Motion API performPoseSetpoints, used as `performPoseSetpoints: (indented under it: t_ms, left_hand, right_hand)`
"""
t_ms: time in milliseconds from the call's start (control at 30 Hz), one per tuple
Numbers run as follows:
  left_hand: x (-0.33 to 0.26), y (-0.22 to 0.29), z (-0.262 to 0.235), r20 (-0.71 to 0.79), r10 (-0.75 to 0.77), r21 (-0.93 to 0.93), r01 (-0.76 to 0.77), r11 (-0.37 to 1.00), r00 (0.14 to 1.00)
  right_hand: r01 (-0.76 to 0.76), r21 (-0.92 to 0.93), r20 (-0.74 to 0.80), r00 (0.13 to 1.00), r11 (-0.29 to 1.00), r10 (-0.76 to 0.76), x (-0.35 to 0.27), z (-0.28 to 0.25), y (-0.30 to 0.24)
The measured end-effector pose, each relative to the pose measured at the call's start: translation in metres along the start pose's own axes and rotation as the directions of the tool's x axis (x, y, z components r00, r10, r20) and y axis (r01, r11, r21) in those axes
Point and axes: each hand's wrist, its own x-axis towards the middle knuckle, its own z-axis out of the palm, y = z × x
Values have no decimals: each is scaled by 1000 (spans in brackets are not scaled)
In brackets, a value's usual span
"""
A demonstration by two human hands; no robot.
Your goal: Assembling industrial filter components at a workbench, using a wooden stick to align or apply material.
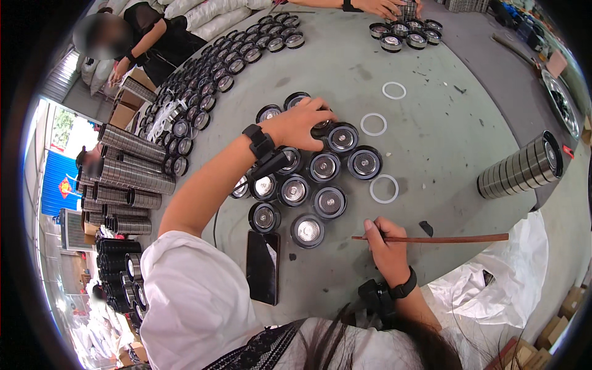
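My left hand (299,125) reaches over a cluster of round black-rimmed lamp units with silvery, lens-like centres. Its thumb and fingers curl around one lamp unit (322,127), which the hand partly covers. Beside it sit another lamp unit (341,137) and one farther right (364,163). In my right hand (387,245) is a thin reddish-brown stick (456,239), pinched near its left end and pointing right. A lamp unit without a dark outer rim (307,230) stands at the cluster's near side, left of the right hand.
White rings (384,189) lie right of the cluster. A black phone (263,267) rests nearby. A leaning stack of lamp units (521,166) stands at the right edge. Rows of lamp units (209,80) fill the far left. Co-worker hands (382,7) handle units at the far edge.
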Motion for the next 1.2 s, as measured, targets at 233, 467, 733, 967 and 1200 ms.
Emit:
performPoseSetpoints:
  t_ms: [233, 467, 733, 967, 1200]
  left_hand:
    - [-3, 11, -4, -19, -1, -99, 0, 995, 1000]
    - [-15, 6, -37, -197, -137, -111, 117, 987, 971]
    - [-75, 101, -112, -554, -211, 4, 256, 967, 805]
    - [-131, 200, 44, -621, -502, -333, 377, 864, 602]
    - [-139, 214, 125, -631, -593, -343, 505, 792, 501]
  right_hand:
    - [60, -28, -7, 998, 998, -60, 0, -1, 5]
    - [14, 25, -29, 999, 1000, -13, -5, 1, 9]
    - [12, 159, 31, 999, 987, -17, 2, 4, -2]
    - [86, 51, 50, 995, 995, -89, 7, 2, 6]
    - [85, -116, 107, 992, 990, -72, -19, 10, 1]
